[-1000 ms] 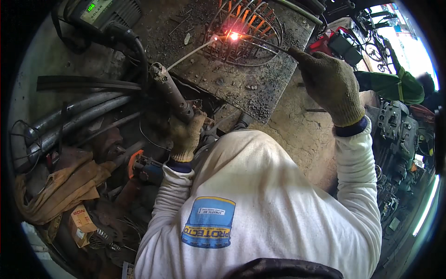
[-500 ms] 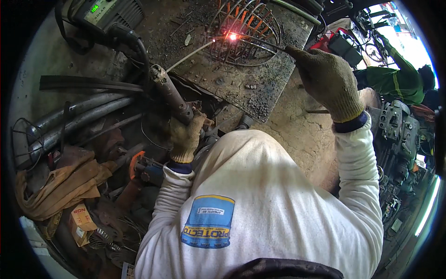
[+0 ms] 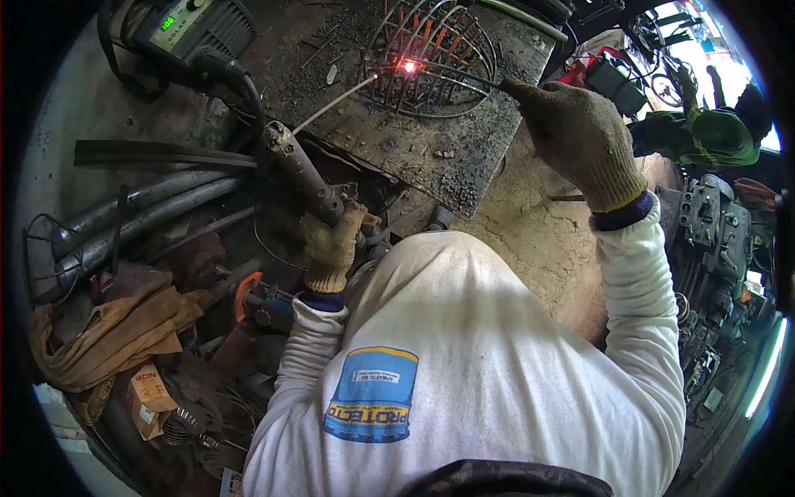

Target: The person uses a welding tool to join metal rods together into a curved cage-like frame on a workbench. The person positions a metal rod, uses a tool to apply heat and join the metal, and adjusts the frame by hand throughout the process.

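Note:
My left hand (image 3: 333, 248), in a knitted work glove, is closed round a worn welding electrode holder (image 3: 305, 176). A pale welding rod (image 3: 335, 104) sticks out of its far end, the small bright tip a little left of a red-hot spot (image 3: 408, 66). That spot glows on a round metal grate (image 3: 476, 101) made of curved bars, lying on the worktable. My right hand (image 3: 580, 137), also gloved, grips a thin metal rod (image 3: 460, 76) that reaches left over the grate towards the glow. Whether the rod touches the hot spot, I cannot tell.
The dirty metal worktable (image 3: 414, 170) is strewn with grit. A welding machine (image 3: 195, 29) stands at the far left, with metal pipes (image 3: 149, 211), a brown cloth (image 3: 116, 327) and a small carton (image 3: 149, 402) nearer. A person in green (image 3: 712, 137) and machinery (image 3: 716, 219) are at right.
The glowing spot looks slightly smaller and dimmer. Both hands keep their grips, nearly still, while the view has shifted slightly. The person in green at right has changed posture.

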Motion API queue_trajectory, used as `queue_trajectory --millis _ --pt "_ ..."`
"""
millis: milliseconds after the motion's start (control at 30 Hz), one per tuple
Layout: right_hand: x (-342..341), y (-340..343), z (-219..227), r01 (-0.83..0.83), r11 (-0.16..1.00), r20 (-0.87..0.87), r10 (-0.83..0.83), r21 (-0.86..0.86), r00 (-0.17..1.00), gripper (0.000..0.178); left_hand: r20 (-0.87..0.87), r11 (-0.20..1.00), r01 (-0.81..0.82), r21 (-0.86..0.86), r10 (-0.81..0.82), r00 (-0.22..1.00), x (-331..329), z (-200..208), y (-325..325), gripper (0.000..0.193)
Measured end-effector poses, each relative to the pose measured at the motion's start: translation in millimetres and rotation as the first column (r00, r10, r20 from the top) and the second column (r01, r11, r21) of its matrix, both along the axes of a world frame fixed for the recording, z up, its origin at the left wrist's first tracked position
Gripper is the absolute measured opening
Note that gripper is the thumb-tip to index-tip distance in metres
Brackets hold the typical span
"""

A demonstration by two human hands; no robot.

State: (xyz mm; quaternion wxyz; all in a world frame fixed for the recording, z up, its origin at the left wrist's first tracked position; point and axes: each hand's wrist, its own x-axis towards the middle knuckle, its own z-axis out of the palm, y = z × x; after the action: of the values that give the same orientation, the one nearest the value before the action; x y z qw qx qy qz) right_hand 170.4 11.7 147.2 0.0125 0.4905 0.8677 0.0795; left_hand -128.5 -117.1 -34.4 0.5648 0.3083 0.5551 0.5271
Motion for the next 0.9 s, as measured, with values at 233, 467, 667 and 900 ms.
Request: queue_trajectory --millis 233,467,667,900 --pt "-1.8 -0.1 1.2 0.002 1.000 -0.027 -0.003 -0.017 1.000 0.037 -0.055 0.993 0.085 0.082 -0.080 0.995 -7.0 -14.7 -1.4 0.035" --pt "4.0 2.2 -3.9 -0.103 0.989 0.012 0.102 0.108 0.995 0.035 0.023 0.999 0.022 0.038 -0.023 0.999 -4.5 -13.2 -6.3 0.034" --pt "0.9 -3.7 -0.1 -0.009 0.999 0.016 0.009 0.032 1.000 0.037 -0.030 0.999 0.025 -0.026 -0.026 0.999 -1.3 -2.9 -6.4 0.032" --pt "3.8 -17.5 25.7 0.055 0.997 -0.039 -0.057 -0.047 0.998 0.037 0.082 0.997 -0.042 0.068 0.037 0.996 4.8 5.0 -9.6 0.028"
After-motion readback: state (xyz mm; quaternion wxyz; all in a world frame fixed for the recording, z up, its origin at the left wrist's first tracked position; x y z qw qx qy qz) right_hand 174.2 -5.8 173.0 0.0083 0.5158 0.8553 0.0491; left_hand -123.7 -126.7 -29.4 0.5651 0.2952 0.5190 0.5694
